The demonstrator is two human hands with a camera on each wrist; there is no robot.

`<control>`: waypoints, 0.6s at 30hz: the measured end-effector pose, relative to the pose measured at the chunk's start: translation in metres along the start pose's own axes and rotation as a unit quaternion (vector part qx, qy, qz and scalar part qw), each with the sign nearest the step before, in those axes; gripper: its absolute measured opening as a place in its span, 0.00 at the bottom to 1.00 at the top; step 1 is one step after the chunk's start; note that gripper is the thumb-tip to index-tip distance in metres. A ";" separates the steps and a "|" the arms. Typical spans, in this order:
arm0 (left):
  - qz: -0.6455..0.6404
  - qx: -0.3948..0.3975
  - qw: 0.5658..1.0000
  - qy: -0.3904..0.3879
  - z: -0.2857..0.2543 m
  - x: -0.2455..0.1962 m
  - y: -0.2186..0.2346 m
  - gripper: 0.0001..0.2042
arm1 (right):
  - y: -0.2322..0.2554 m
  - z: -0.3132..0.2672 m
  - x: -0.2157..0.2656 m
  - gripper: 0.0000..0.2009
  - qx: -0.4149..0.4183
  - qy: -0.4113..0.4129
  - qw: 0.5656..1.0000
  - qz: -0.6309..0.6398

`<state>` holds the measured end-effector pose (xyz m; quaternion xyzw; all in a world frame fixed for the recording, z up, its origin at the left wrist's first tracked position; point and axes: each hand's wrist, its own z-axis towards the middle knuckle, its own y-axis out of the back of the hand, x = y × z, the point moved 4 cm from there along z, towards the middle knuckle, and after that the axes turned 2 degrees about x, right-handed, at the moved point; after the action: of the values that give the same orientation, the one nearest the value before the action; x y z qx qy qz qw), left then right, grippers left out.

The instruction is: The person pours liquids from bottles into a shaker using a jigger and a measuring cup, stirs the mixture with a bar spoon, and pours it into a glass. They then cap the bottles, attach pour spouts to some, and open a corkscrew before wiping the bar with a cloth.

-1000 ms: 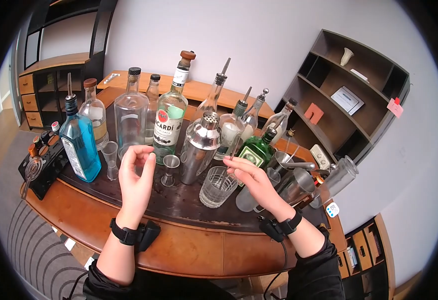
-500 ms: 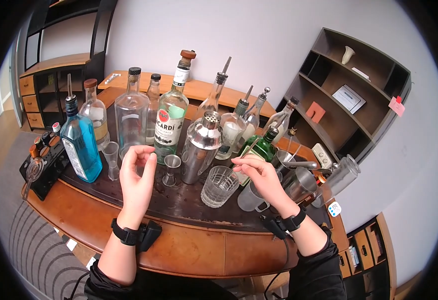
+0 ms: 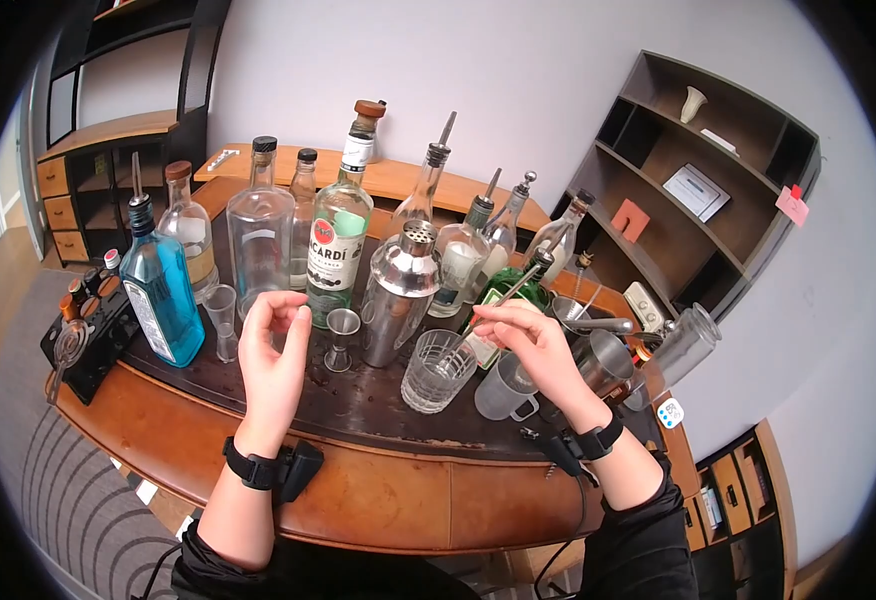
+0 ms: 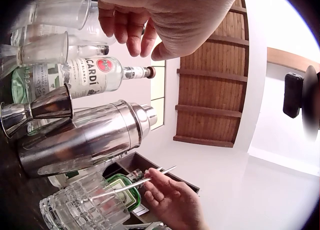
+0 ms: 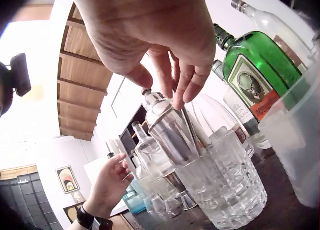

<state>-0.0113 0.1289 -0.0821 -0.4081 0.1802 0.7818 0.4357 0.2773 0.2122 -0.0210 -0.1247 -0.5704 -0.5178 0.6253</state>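
Note:
My right hand (image 3: 528, 345) pinches a thin metal bar spoon (image 4: 125, 188) between thumb and fingers. The spoon slants; its lower end overlaps a cut-glass tumbler (image 3: 434, 385) in the left wrist view. Clear pieces show inside that tumbler (image 5: 232, 185). My left hand (image 3: 276, 350) hovers over the front of the table, fingers loosely curled, holding nothing. Just right of it stands a steel jigger (image 3: 342, 335), and a steel cocktail shaker (image 3: 398, 295) is upright behind the tumbler. A green-labelled bottle (image 5: 262, 64) stands beyond my right hand.
Several bottles line the back, among them a Bacardi bottle (image 3: 333, 255) and a blue bottle (image 3: 165, 295). A frosted mug (image 3: 503, 392) stands right of the tumbler, with metal tins (image 3: 603, 365) beyond it. At the left is a black rack (image 3: 93, 335) with a strainer.
The right hand has shifted right, away from the tumbler, and the bar spoon leans further over with it. My left hand stays in place.

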 end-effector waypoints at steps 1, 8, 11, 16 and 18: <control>-0.005 -0.001 1.000 0.002 0.000 -0.001 0.000 0.04 | 0.002 0.000 0.005 0.13 -0.015 0.008 1.000 -0.003; 0.002 0.001 1.000 0.000 0.000 0.002 0.000 0.04 | 0.019 -0.007 0.017 0.14 -0.054 0.033 0.998 -0.023; -0.017 0.002 1.000 0.002 0.000 0.002 -0.001 0.05 | 0.026 -0.013 0.017 0.14 -0.058 0.039 0.997 -0.045; -0.005 -0.001 1.000 -0.001 0.000 0.002 0.000 0.05 | 0.041 -0.026 0.017 0.15 -0.095 0.030 0.995 0.028; -0.008 0.004 1.000 0.000 0.000 0.002 -0.001 0.05 | 0.051 -0.035 0.019 0.17 -0.136 0.008 0.982 0.129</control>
<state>-0.0107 0.1302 -0.0835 -0.4075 0.1799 0.7775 0.4439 0.3346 0.1989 0.0064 -0.2764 -0.4686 -0.5066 0.6688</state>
